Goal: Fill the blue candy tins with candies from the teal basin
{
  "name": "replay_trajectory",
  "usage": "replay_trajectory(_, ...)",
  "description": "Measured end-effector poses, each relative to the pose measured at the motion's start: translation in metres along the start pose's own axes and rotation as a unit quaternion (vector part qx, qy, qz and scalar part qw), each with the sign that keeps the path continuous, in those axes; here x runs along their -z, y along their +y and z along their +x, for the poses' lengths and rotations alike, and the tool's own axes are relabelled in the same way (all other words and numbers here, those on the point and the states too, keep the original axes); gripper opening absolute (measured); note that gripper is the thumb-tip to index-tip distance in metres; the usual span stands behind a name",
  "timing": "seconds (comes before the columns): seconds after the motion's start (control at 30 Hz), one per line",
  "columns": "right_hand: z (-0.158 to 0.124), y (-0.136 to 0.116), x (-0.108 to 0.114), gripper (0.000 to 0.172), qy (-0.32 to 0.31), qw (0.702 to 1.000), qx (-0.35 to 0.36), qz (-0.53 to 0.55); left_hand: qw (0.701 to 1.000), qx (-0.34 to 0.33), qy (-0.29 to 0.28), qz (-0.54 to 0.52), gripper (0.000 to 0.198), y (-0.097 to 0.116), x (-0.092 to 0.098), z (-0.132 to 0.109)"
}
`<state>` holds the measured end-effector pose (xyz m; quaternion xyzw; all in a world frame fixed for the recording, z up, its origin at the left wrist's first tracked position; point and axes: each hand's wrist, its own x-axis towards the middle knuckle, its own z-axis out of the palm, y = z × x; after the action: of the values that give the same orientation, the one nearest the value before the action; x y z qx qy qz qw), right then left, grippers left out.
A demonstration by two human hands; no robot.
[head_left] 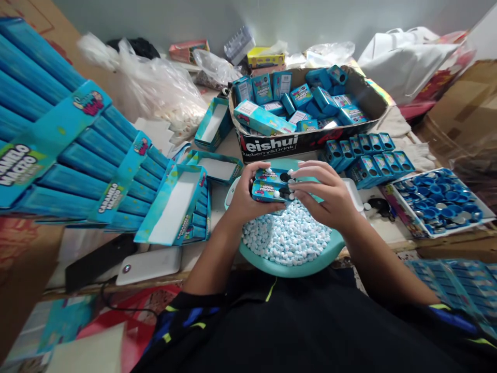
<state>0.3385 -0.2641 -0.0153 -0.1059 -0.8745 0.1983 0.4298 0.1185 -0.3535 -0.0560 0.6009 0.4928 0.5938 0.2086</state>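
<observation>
My left hand [245, 196] is wrapped round a few small blue candy boxes [267, 190], held side by side with their ends toward the right. Dark round holes show at those ends, with white candies in and around them. The fingers of my right hand [324, 192] are stretched out and slightly bent, their tips at the holes. Beneath both hands sits a teal bowl [294, 269] filled with small white and pale blue candies [287, 235]. Part of the bowl's far side is hidden by my hands.
Behind the bowl stands a cut-down carton [272, 146] of blue boxes. To its right are upright boxes [378, 167] and a tray of blue caps [446, 202]. Display cartons [171, 207] and a large stack of blue packs [73, 145] stand left, near two phones [149, 265].
</observation>
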Motion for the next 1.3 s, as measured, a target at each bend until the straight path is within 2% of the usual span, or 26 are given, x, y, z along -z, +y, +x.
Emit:
replay_trajectory(0.13, 0.0, -0.002, -0.008, 0.02, -0.048, 0.998, -0.026, 0.005, 0.999, 0.012, -0.03, 0.02, 0.088, 0.008, -0.002, -0.001)
replay_trajectory(0.33, 0.006, -0.001, -0.002, 0.019, 0.039, 0.993, -0.102, 0.04, 0.998, -0.055, -0.022, 0.032, 0.063, 0.006, -0.002, 0.001)
replay_trajectory(0.53, 0.007, 0.006, -0.008, 0.022, -0.035, 0.998, -0.058, 0.014, 0.992, -0.095, -0.059, 0.055, 0.056, 0.007, -0.001, 0.005)
replay_trajectory(0.63, 0.007, 0.004, -0.013, 0.024, -0.003, 0.997, -0.082, 0.017, 0.992, -0.098, -0.058, 0.05, 0.058, 0.008, -0.002, 0.005)
replay_trajectory(0.7, 0.008, 0.002, -0.014, 0.025, 0.018, 0.994, -0.105, 0.032, 0.994, -0.087, -0.051, 0.038, 0.066, 0.007, -0.003, 0.003)
replay_trajectory(0.8, 0.009, 0.002, -0.018, 0.024, -0.019, 0.992, -0.11, 0.056, 0.998, -0.046, -0.039, 0.015, 0.088, 0.003, -0.004, -0.001)
replay_trajectory(0.87, 0.009, 0.004, -0.019, 0.024, -0.033, 0.992, -0.111, 0.055, 0.999, -0.02, -0.036, 0.007, 0.095, 0.001, -0.005, -0.003)
replay_trajectory(1.0, 0.003, 0.007, -0.017, 0.026, 0.034, 0.994, -0.092, 0.046, 1.0, 0.001, -0.013, 0.012, 0.09, 0.0, -0.003, -0.003)
replay_trajectory(1.17, -0.007, 0.003, -0.013, 0.017, 0.065, 0.998, 0.001, 0.005, 1.0, -0.004, -0.012, -0.001, 0.089, 0.003, -0.003, -0.002)
replay_trajectory(1.3, -0.011, 0.009, -0.015, 0.019, 0.066, 0.998, -0.023, -0.002, 0.999, -0.005, -0.03, -0.017, 0.092, 0.006, -0.005, -0.003)
